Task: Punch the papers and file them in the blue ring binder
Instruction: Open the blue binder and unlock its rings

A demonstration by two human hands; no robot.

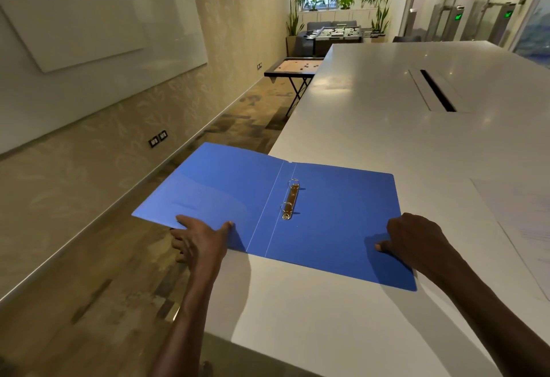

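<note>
Lying open and flat across the near left corner of the white table point(372, 126), the blue ring binder point(336, 227) fills the lower middle of the frame. Its covers are thin, smooth, matte plastic with rounded corners, and two pale fold lines mark the narrow spine. The left cover juts past the table's edge and hangs over the floor. Just right of the spine sits the ring mechanism point(291, 199): a slim brassy metal strip with two wire rings, both looking closed, and a small round tab at its near end.

The left hand point(199, 238) pinches the near edge of the overhanging left cover, thumb and forefinger spread on top and the other fingers curled beneath it. The right hand point(412, 238) rests on the near right part of the right cover, fingers curled under the palm with one fingertip pressed on the plastic; whether it grips the edge I cannot tell.

At the right edge of the frame a sheet of white paper point(523, 227) with faint printed lines lies flat on the table, just beside the binder without touching it. The tabletop is glossy and seamless, with a long dark cable slot point(437, 90) in a rectangular recessed panel toward the upper right.

Beyond the table's left edge runs a patterned brown carpet point(89, 272), and a large glossy whiteboard point(89, 19) hangs on the textured beige wall in the upper left.
</note>
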